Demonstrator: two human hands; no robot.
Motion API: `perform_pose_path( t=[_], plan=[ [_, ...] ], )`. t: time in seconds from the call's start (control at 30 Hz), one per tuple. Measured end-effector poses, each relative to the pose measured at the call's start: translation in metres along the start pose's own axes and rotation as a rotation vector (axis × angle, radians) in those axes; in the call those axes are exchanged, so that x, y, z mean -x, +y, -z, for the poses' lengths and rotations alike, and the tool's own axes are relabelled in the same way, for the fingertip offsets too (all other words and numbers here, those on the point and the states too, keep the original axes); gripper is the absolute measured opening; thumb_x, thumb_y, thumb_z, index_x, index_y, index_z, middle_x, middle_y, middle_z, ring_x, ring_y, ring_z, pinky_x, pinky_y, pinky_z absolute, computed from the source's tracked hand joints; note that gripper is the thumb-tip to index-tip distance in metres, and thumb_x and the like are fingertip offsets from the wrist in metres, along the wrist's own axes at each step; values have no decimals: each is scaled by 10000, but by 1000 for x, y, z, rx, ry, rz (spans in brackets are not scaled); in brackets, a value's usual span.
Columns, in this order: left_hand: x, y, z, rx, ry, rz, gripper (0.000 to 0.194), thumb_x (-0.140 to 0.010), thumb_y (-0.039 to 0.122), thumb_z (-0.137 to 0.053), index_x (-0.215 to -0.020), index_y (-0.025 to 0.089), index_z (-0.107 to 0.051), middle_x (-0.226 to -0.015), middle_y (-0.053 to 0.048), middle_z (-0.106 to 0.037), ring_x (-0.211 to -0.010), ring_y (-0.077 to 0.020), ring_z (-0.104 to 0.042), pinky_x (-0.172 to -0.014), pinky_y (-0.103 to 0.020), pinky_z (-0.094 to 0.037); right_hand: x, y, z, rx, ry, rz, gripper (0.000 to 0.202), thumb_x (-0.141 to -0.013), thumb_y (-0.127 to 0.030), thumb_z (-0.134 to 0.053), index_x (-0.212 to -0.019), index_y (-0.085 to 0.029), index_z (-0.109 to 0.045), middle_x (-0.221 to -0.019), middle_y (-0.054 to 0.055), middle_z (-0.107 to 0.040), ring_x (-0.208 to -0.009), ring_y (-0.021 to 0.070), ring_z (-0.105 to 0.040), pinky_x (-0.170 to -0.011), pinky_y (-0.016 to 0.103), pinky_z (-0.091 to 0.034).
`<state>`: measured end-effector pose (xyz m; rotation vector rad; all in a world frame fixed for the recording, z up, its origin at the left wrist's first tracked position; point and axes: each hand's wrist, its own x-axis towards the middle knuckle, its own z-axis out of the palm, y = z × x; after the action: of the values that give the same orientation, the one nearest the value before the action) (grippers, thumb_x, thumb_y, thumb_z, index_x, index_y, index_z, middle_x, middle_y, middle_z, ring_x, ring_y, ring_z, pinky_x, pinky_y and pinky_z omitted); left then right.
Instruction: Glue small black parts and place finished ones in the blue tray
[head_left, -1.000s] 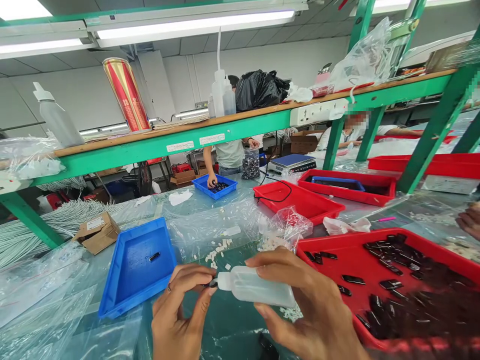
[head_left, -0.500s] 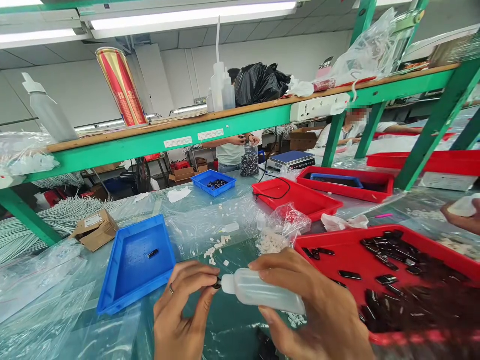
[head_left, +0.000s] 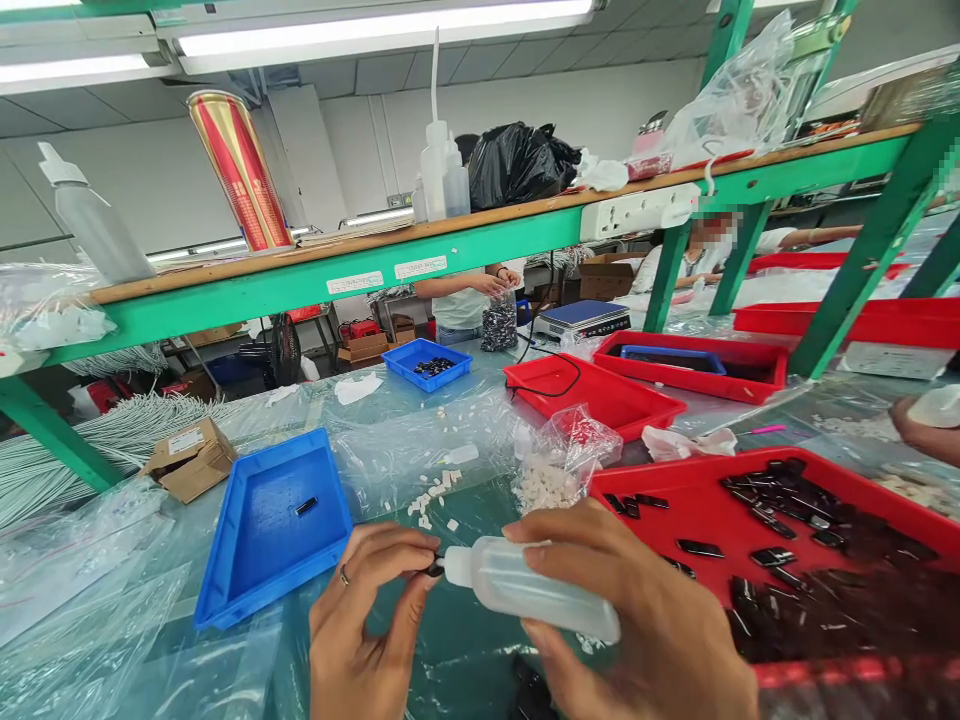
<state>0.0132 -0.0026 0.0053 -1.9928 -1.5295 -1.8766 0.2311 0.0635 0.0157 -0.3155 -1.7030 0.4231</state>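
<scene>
A small black plastic piece is pinched between the thumb and fingers of my left hand, mostly hidden by the fingertips. My right hand wraps round a translucent squeeze bottle, which lies nearly level with its white cap pointing left. The bottle's nozzle tip meets the black piece. To the left, a blue tray has one black piece in it. On the right, a red tray bears many glossy black pieces.
Small white pieces and a plastic bag of them lie beyond my hands. A green shelf beam crosses above the bench. At the far side a person's hands hold a bag of dark pieces; another person's hand is at right.
The squeeze bottle and my right hand have shifted slightly right and down, the tip staying at the black piece. Across the bench, the person's hands have moved over the bag's top.
</scene>
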Motion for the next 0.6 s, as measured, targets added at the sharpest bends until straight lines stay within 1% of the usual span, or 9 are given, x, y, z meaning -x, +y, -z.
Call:
perform_pose_path(
  t=[0.1,0.17,0.23,0.3,0.33,0.4,0.47,0.5,0.6],
  plan=[
    [6,4,-7,85,14,90,29,-1062,353,-710,-1053,375,-726,-1034,-11,-851,-1031,-280,-804,-869,-440,-674,-13,2,3,-138,89,-115,387,-889,-234,-787,-1236,-402,-746,-1054,42,-831,-934,262,-827,-729,340,-750],
    [12,4,-12,161,40,189,75,-1091,424,-651,-1053,369,-686,-1022,-26,-837,-1007,-290,-800,-846,-454,-665,-17,4,5,-214,139,-170,295,-927,-264,-786,-1193,-390,-763,-1050,38,-823,-967,222,-819,-765,273,-735],
    [16,-1,-17,235,46,246,102,-1099,473,-631,-1087,379,-669,-924,-15,-791,-821,-255,-761,-728,-416,-637,-18,4,7,-248,157,-186,230,-958,-301,-790,-1171,-386,-776,-1050,36,-825,-973,198,-815,-786,236,-721],
    [17,-11,-17,294,19,249,142,-1096,530,-619,-1107,397,-669,-818,17,-707,-609,-200,-649,-566,-358,-566,-18,3,6,-265,155,-185,215,-967,-340,-803,-1175,-391,-781,-1044,36,-828,-972,195,-813,-789,229,-718],
    [16,-17,-16,317,1,237,189,-1090,574,-605,-1097,402,-682,-785,24,-675,-550,-186,-607,-501,-336,-533,-17,3,6,-267,152,-185,220,-964,-348,-811,-1177,-396,-781,-1042,35,-828,-973,198,-812,-786,232,-718],
    [12,-27,-11,344,-36,214,306,-1071,648,-576,-1051,391,-741,-734,19,-640,-490,-182,-581,-421,-322,-508,-17,2,4,-262,139,-185,253,-946,-333,-829,-1184,-406,-781,-1049,36,-829,-981,206,-811,-776,241,-721],
    [8,-31,-5,338,-66,196,364,-1063,641,-582,-1034,367,-820,-708,-2,-639,-508,-204,-618,-428,-343,-546,-16,2,2,-252,127,-183,285,-930,-303,-834,-1187,-412,-777,-1058,35,-829,-979,209,-810,-770,244,-721],
    [6,-29,-3,296,-64,207,359,-1067,608,-592,-1052,359,-850,-736,-19,-666,-567,-224,-667,-483,-362,-593,-16,2,2,-247,122,-180,295,-926,-291,-831,-1189,-413,-775,-1060,33,-828,-977,208,-810,-767,243,-719],
    [5,-15,-2,97,-12,290,279,-1068,518,-650,-1189,391,-867,-1019,-61,-788,-884,-281,-792,-689,-379,-688,-16,5,2,-231,111,-161,313,-923,-282,-816,-1203,-413,-763,-1062,31,-826,-971,210,-810,-773,255,-720]
  ],
)
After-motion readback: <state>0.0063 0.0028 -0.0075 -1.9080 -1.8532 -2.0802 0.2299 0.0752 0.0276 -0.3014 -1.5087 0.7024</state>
